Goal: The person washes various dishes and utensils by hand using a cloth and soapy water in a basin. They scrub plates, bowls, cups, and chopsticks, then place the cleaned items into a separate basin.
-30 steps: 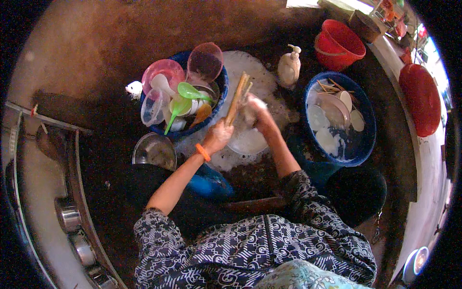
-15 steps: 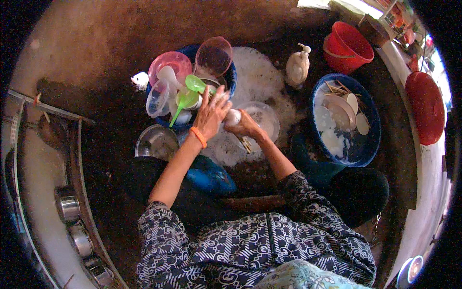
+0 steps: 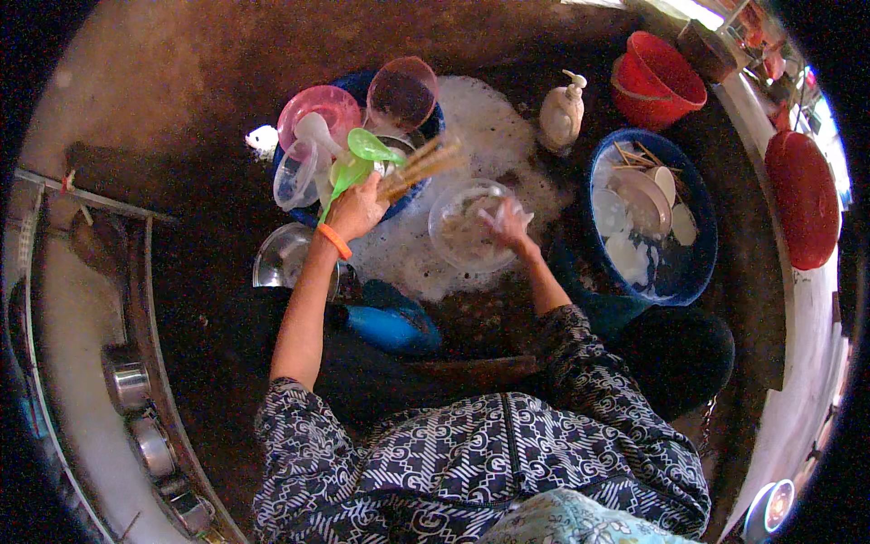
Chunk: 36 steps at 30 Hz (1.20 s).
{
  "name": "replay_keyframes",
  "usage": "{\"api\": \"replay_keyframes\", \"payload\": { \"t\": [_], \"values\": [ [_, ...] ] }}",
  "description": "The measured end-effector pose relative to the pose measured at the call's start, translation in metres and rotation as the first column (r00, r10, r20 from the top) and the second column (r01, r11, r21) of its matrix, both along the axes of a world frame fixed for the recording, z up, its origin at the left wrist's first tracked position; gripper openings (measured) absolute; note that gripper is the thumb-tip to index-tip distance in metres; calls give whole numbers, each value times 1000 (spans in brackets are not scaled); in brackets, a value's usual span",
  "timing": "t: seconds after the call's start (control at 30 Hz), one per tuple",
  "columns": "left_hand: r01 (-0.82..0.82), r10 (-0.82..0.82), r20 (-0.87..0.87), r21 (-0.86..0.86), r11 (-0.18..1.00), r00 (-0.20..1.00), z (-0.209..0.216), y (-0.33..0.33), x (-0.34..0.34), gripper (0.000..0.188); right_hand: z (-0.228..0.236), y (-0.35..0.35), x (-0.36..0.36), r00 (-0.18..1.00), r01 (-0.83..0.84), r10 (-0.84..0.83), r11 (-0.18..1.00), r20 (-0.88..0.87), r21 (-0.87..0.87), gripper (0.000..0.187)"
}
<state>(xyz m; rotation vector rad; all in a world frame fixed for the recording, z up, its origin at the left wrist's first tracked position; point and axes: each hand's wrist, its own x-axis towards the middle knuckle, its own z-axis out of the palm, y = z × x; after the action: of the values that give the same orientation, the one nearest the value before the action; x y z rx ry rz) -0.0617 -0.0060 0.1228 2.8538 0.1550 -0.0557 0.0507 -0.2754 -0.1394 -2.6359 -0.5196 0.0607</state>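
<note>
- The left hand (image 3: 358, 213), ringed by an orange wristband (image 3: 334, 242), is closed around a bundle of slim light-brown chopsticks (image 3: 410, 177); their far ends blur and point past the right rim of a piled, round blue plastic basin (image 3: 358, 87).
- Two bright-green plastic ladles (image 3: 367, 145) lie close beside that hand, atop the pile.
- The right hand (image 3: 509, 225), fingers spread, is at the right edge of a round clear plastic bowl (image 3: 453, 238); whether it grips anything, I cannot tell.
- White suds (image 3: 467, 113) spread around the bowl and up between the piled basin and a cream pump bottle (image 3: 562, 120).
- Dark floor separates the bowl from a second blue plastic basin (image 3: 706, 222), well to the right, with dishes inside.
</note>
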Motion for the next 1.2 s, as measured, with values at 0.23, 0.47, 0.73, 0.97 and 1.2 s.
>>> {"api": "replay_keyframes", "payload": {
  "t": [0.23,0.47,0.73,0.97,1.2],
  "values": [
    [-397,115,-381,-860,321,917,-30,-24,7,26,15,3,-16,909,-78,195,947,-368,310,45],
    [-401,8,-407,-898,178,914,-75,-34,16,23,144,42,-14,589,393,687,217,-426,894,39],
    [-267,-56,-389,-724,636,920,-70,-83,10,31,137,83,-37,830,557,-139,278,-541,783,24],
    [304,-294,118,-604,737,948,-79,-100,3,37,117,57,8,825,549,-227,103,-518,829,25],
    [582,-541,232,-173,795,808,-101,-89,-10,34,80,31,30,897,415,-238,164,-372,895,23]
  ]
}}
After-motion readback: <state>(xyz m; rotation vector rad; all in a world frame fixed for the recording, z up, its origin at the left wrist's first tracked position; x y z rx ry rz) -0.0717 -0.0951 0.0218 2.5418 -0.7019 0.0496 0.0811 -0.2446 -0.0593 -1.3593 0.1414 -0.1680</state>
